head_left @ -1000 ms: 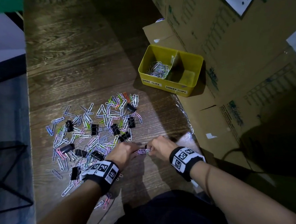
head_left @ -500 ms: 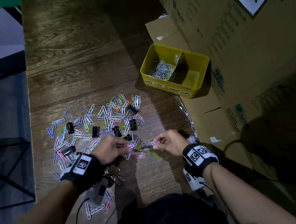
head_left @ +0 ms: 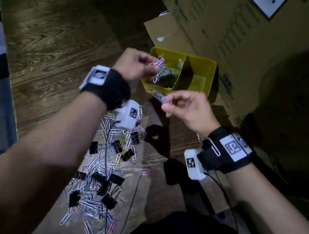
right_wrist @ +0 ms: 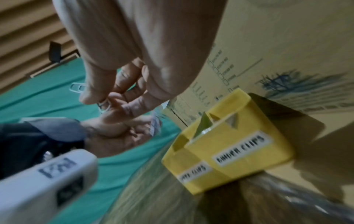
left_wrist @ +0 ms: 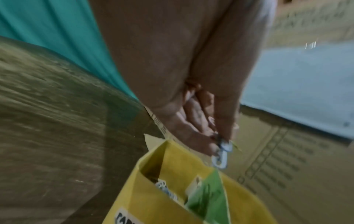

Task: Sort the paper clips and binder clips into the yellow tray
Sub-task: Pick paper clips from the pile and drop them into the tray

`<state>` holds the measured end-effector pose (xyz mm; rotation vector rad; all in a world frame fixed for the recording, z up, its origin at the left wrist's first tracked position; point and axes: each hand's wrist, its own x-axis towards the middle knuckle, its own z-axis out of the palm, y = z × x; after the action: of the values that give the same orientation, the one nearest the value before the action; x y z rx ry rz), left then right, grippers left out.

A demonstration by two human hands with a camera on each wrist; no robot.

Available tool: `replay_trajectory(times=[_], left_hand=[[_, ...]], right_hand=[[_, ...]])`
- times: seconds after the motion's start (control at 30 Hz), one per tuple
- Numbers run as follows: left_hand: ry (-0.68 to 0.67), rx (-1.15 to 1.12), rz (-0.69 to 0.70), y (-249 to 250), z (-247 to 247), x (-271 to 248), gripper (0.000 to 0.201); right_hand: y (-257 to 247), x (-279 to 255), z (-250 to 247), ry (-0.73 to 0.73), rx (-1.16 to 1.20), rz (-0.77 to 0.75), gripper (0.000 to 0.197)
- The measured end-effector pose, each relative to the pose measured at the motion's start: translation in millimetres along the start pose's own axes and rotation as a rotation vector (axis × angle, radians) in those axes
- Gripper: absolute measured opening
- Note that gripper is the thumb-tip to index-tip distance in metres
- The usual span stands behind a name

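The yellow tray [head_left: 210,68] has two compartments; the left one holds a heap of paper clips [head_left: 165,77], the right one looks empty. My left hand [head_left: 135,65] hovers over the left compartment and pinches a few paper clips [head_left: 158,62], seen dangling in the left wrist view [left_wrist: 220,157]. My right hand [head_left: 184,106] is raised just in front of the tray [right_wrist: 229,145] and pinches a few paper clips [head_left: 160,96]. A mixed pile of coloured paper clips [head_left: 94,203] and black binder clips [head_left: 107,185] lies on the wooden table, below my left forearm.
Large cardboard boxes [head_left: 236,33] stand right behind and to the right of the tray. The table's left edge [head_left: 10,93] drops off beside the pile. A thin black cable [head_left: 129,213] crosses the table near my body. One paper clip is stuck on my right wristband [head_left: 215,147].
Both hands have risen from the pile and travelled to the tray, each carrying paper clips. The left hand now hangs over the left compartment.
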<state>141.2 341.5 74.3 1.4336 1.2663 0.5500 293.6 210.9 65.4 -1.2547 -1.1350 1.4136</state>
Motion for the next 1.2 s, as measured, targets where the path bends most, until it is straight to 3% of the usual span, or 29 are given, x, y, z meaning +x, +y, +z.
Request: replay_trajectory(times=[0.1,0.17,0.27,0.47,0.6,0.67,0.77,0.83,0.9,0.97,1.03,1.2], left_hand=[[-0.019,0.51,-0.036,-4.8,22.4,35.1,0.02],[-0.095,0.658,-0.061,-11.5,33.6,41.1,0.024],[-0.04,0.672,-0.026,-21.5,35.7,29.7,0.029],[0.271,0.385,0.12,-39.3,17.8,-29.3,0.015],[0.084,0.442,0.033,-66.0,23.1,-90.3,0.013],[-0.017,0.511,0.015,-87.0,30.4,-119.2,0.014],[-0.174,0.65,0.029,-118.4,46.5,-157.0,0.017],[-0.266,0.737,0.018,-137.9,57.4,-175.7,0.017],[-0.312,0.814,0.016,-156.4,66.5,-188.9,0.022],[-0.326,0.85,0.024,-170.1,73.4,-197.5,0.032],[-0.306,0.867,0.034,-180.1,80.0,-202.7,0.038],[-0.269,0.941,0.042,-192.6,91.1,-206.3,0.041]], right_hand=[[-13.0,38.3,-3.0,0.067,-0.035,-0.042,0.024],[-17.6,62.9,-8.1,0.112,-0.158,-0.053,0.021],[-12.7,96.0,-18.0,0.165,-0.373,-0.033,0.013],[7.3,132.7,-12.2,0.15,-0.823,0.04,0.007],[10.1,129.1,-4.1,0.043,-1.036,0.108,0.033],[8.1,119.3,-1.7,0.023,-1.035,0.078,0.042],[3.4,80.8,9.4,0.033,-0.926,-0.051,0.034],[9.3,44.0,20.9,-0.075,-0.913,-0.083,0.025],[29.7,7.1,31.7,-0.293,-0.969,0.028,0.02],[59.9,-27.4,40.9,-0.502,-1.074,0.2,0.023],[87.6,-55.2,46.1,-0.595,-1.208,0.259,0.028],[107.9,-86.1,52.4,-0.555,-1.283,0.217,0.021]])
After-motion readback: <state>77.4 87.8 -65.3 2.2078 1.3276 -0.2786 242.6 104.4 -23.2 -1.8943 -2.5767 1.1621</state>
